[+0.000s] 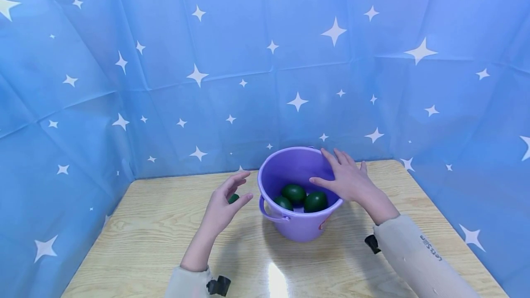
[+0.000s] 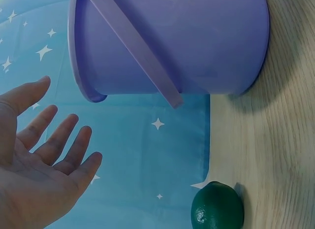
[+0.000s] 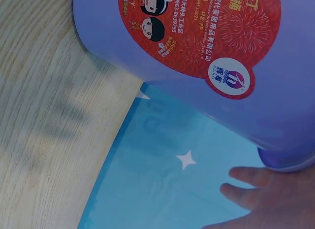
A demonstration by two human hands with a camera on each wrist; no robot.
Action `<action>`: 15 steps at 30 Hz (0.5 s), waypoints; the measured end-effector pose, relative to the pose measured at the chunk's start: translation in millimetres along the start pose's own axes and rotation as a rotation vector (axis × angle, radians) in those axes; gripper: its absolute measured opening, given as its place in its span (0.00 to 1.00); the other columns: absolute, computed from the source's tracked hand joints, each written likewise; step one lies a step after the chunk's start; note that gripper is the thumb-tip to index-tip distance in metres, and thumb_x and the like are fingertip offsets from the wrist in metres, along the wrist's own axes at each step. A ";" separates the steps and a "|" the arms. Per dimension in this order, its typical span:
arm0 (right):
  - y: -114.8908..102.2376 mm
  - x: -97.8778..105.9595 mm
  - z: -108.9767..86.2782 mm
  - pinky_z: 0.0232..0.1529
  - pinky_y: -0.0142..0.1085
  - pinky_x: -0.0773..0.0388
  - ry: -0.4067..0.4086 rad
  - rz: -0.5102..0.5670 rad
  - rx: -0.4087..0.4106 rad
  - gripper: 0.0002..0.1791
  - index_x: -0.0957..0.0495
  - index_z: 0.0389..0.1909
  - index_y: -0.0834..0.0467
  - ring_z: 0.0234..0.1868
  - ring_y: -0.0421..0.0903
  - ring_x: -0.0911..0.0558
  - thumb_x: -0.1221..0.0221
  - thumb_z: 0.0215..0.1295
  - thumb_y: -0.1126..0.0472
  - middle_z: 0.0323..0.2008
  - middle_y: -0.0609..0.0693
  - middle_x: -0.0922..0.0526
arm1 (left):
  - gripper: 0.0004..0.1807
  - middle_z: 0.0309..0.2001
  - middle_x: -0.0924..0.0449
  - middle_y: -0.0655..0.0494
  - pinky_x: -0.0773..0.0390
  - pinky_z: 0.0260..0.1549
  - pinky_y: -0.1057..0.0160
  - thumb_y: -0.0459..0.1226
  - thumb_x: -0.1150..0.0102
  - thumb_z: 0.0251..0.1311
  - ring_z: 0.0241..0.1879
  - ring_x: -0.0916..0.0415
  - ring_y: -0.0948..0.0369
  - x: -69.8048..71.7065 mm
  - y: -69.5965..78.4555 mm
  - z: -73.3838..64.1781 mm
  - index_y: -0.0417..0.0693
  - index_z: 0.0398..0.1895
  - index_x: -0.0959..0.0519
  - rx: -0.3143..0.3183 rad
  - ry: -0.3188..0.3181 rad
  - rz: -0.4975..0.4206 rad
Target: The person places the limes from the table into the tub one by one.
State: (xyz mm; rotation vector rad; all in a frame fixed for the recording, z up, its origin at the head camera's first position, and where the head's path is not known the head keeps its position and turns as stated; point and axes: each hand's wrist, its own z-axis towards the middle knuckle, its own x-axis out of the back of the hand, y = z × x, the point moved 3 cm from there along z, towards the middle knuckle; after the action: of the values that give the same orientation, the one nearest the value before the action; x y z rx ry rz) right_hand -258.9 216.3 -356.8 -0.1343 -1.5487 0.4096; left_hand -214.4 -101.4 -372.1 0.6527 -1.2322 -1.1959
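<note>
A purple bucket [image 1: 302,226] stands on the table with its mouth upward and its handle hanging at the left front. Inside lie three glossy dark green, egg-shaped fruits [image 1: 294,194]. My right hand [image 1: 352,180] is at the bucket's right rim, fingers spread and thumb over the opening; the right wrist view shows the fingers [image 3: 251,194] extended beside the rim. Left of the bucket, my left hand [image 1: 218,206] is held up apart from it, fingers parted and nothing in the palm. Behind that hand, mostly hidden in the head view, another green fruit [image 2: 217,207] rests on the table.
The wooden table [image 1: 145,233] ends at a blue curtain [image 1: 232,95] with white stars, which hangs along the back and both sides. A red label [image 3: 197,32] is stuck on the bucket's side. Dark wrist straps [image 1: 218,285] show at the sleeves.
</note>
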 end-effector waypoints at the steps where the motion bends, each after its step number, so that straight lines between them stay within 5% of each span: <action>1: -0.1 0.1 -0.1 0.66 0.81 0.61 0.000 0.000 0.001 0.56 0.55 0.80 0.52 0.77 0.72 0.53 0.49 0.61 0.23 0.78 0.69 0.53 | 0.28 0.69 0.29 0.47 0.35 0.72 0.46 0.34 0.36 0.63 0.70 0.32 0.47 0.2 -1.1 0.4 0.44 0.68 0.28 0.003 0.000 0.002; 15: -0.2 0.0 -0.2 0.65 0.81 0.62 -0.005 0.001 0.000 0.56 0.56 0.80 0.51 0.77 0.72 0.54 0.49 0.61 0.24 0.78 0.69 0.53 | 0.29 0.69 0.28 0.48 0.36 0.73 0.47 0.35 0.34 0.63 0.70 0.32 0.47 6.6 -10.8 4.8 0.47 0.68 0.28 0.035 0.011 0.062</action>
State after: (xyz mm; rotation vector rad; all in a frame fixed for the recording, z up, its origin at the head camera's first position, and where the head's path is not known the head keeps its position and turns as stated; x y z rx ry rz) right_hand -258.7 216.1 -356.7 -0.1342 -1.5533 0.4114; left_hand -223.2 -109.8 -378.2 0.6420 -1.2577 -1.1198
